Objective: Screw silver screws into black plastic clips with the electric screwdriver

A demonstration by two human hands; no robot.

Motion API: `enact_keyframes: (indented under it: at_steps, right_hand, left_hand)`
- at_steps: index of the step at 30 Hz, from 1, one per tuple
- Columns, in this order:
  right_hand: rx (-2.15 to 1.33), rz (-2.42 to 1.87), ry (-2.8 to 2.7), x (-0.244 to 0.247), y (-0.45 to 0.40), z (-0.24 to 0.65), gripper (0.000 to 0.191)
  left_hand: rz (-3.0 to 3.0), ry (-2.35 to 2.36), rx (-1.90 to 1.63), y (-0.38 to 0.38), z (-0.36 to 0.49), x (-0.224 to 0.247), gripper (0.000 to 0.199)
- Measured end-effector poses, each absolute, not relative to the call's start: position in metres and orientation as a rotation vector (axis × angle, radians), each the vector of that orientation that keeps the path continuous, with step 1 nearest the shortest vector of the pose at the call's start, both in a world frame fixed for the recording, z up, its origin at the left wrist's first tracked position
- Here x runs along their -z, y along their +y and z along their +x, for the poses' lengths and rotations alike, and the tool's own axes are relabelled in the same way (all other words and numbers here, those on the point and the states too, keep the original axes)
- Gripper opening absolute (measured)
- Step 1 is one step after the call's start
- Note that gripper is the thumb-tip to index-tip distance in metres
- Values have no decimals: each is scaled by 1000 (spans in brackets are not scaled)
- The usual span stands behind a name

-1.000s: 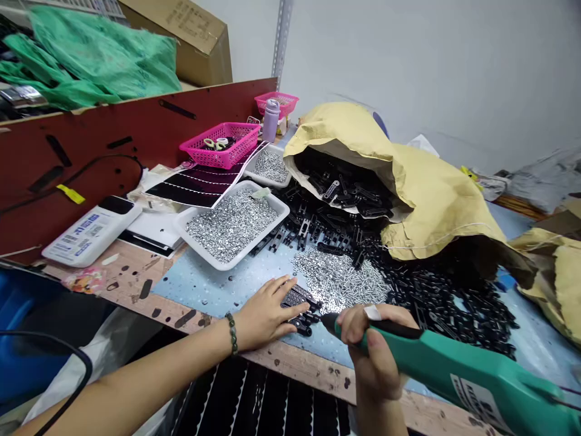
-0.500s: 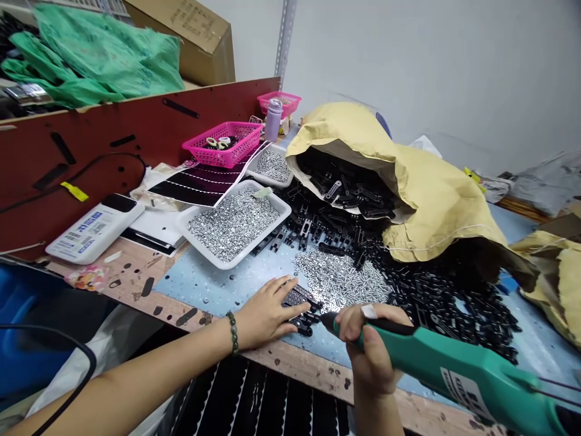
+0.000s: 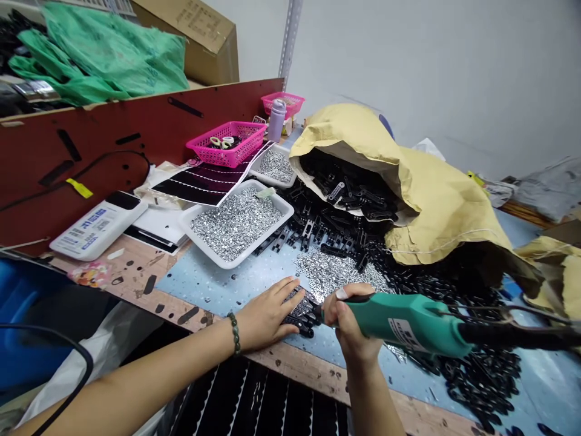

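- Head view: your left hand [image 3: 267,316] lies open, fingers spread, pressing down on a black perforated plastic bracket [image 3: 302,313] on the blue mat [image 3: 213,272].
- Your right hand [image 3: 351,321] is closed around a green electric screwdriver [image 3: 403,324], its tip at the bracket's right end.
- The bracket looks light and stiff (it may skid on that mat), so take it by its flat face.
- Ahead of your left hand sits a white tray [image 3: 258,240] of silver nuts; ahead of your right, loose silver screws [image 3: 333,272] and a kraft paper bag [image 3: 436,212] spilling black brackets [image 3: 349,194].
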State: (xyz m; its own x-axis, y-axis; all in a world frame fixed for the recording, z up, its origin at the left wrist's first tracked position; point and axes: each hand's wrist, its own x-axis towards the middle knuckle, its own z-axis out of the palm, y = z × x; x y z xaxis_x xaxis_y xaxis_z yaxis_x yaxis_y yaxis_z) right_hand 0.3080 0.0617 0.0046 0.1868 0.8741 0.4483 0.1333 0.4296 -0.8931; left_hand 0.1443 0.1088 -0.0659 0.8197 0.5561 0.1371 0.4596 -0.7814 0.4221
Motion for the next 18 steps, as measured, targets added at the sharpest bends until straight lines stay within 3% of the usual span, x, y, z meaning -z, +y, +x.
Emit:
enact_keyframes:
  at_steps: [18]
  right_hand:
    - [-826, -818, -1214, -17, 61, 303, 7]
  left_hand:
    - [2611, 778, -383, 108, 144, 65, 66]
